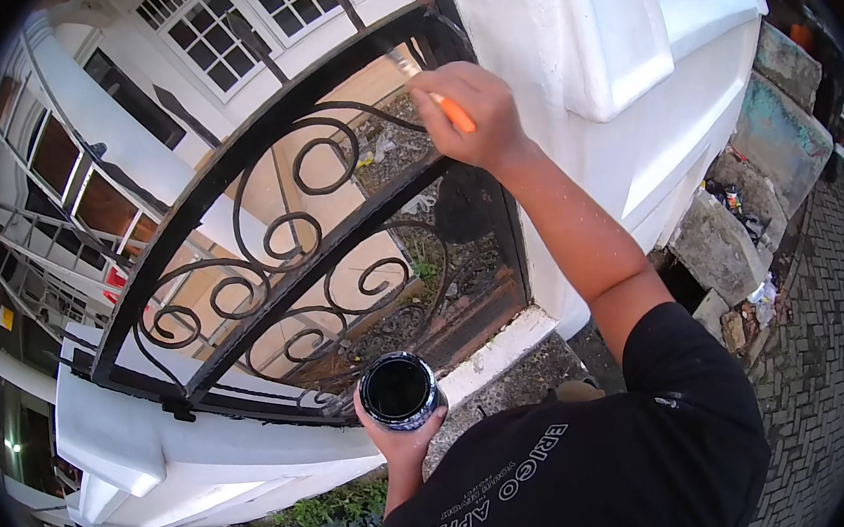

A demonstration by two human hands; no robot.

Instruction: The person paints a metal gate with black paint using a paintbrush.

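A paintbrush with an orange handle is held in my right hand, its fingers wrapped round the handle. The brush's bristles point up and left, at the upper right part of a black metal gate with curled scrollwork. My left hand holds an open can of dark paint from below and the side, in front of the gate's lower edge. Paint smears mark the can's outside. The gate's top rail is arched and bears pointed spikes.
White wall pillars flank the gate on the right and lower left. Behind it lie a tiled floor and a house with white-framed windows. Concrete blocks and brick paving are at the right; green plants grow at the bottom.
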